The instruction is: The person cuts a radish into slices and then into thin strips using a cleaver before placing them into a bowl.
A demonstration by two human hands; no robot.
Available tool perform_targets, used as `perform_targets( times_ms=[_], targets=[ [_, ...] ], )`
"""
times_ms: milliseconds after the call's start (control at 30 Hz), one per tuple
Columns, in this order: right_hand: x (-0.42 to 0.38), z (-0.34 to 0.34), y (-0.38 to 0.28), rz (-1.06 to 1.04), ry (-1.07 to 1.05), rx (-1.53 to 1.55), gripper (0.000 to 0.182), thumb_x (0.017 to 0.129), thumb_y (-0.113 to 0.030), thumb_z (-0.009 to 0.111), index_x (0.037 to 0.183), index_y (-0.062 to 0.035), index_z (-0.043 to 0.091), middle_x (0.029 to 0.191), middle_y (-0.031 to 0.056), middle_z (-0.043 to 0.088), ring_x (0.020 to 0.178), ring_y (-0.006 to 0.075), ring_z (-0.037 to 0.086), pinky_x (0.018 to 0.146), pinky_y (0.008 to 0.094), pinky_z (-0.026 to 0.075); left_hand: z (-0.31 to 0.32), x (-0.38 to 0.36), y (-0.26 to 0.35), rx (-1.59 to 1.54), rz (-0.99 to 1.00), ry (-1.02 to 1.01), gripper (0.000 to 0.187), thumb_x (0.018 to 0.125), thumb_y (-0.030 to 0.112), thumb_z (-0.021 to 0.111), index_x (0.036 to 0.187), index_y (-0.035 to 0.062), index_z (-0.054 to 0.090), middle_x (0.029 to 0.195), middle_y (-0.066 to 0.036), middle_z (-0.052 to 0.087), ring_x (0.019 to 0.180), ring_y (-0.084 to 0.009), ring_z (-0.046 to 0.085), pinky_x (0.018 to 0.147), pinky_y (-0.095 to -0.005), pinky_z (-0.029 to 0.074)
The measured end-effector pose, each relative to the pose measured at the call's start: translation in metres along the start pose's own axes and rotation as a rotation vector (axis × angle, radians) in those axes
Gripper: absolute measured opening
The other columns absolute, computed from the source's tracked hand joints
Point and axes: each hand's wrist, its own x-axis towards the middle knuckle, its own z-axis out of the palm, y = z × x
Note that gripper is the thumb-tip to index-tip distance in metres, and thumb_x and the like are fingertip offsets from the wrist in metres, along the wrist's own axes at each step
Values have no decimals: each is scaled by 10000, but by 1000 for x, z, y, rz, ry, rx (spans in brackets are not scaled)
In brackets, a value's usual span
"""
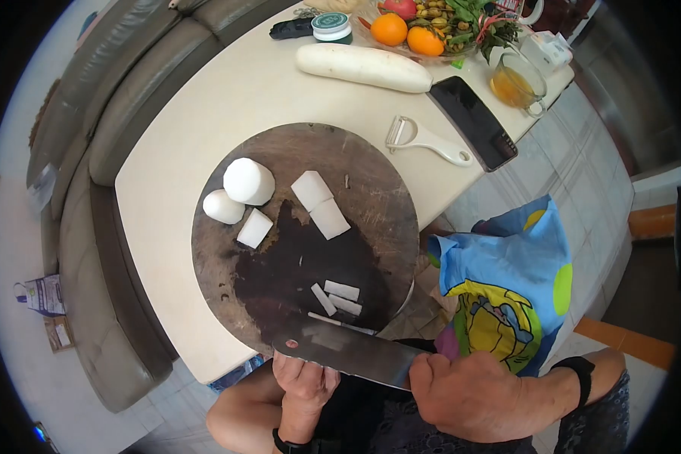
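Observation:
A wide cleaver (356, 349) lies level over the near edge of the round dark chopping board (386, 227). My right hand (465, 390) is wrapped round its handle end. At the blade's far left end, my left hand (303, 382) has its fingers curled against the lower edge; what lies under them is hidden. Just beyond the blade are several thin white radish strips (342, 290). Two flat radish pieces (321, 204) touch each other near the board's middle. Thick radish chunks (249, 181) and a smaller block (255, 228) sit at the upper left of the board.
On the cream table (166, 204) lie a whole white radish (363, 68), a peeler (431, 144) and a phone (474, 123). Behind them are a glass cup (513, 85), oranges (389, 30) and a jar (331, 29). A blue patterned cloth (507, 272) hangs at the right.

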Motion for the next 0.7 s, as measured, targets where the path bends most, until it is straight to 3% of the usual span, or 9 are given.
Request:
perform_targets(
  times_ms=[167,267,400,467,567,700],
  targets=[
    [21,-6,6,-56,-31,303,242,703,-70,595,831,119,515,645,166,554,487,272,599,374,363,447,-3,-1,2,-15,-41,-37,193,690,44,640,869,-3,693,903,-121,647,851,-320,629,804,-433,492],
    [39,7,5,-124,140,294,264,686,-54,602,851,128,505,626,173,551,495,281,601,387,358,456,-2,1,1,-61,-73,-39,194,676,31,651,863,1,695,886,-117,649,835,-321,629,794,-433,494],
    [58,14,7,-169,161,287,237,678,-39,599,832,102,487,613,179,548,489,297,596,410,373,465,2,7,3,-52,-51,16,198,649,0,665,846,-3,689,864,-113,643,822,-322,628,790,-430,496],
    [54,19,11,-64,203,387,186,671,-27,591,779,57,466,609,179,548,469,301,579,422,384,461,4,8,3,-62,-42,48,195,636,-30,668,830,-15,681,841,-118,635,813,-320,626,789,-430,496],
    [47,8,15,-20,63,389,167,686,-31,638,775,56,527,663,185,590,570,322,641,485,372,507,6,12,4,-66,-18,76,186,634,-40,666,819,-25,672,833,-123,626,812,-315,625,789,-430,496],
    [32,5,5,-71,125,311,170,695,-37,626,777,70,523,640,180,584,555,304,642,467,360,504,5,7,0,-35,4,57,188,638,-39,660,825,-33,667,856,-127,628,826,-317,625,803,-438,495]
  ],
)
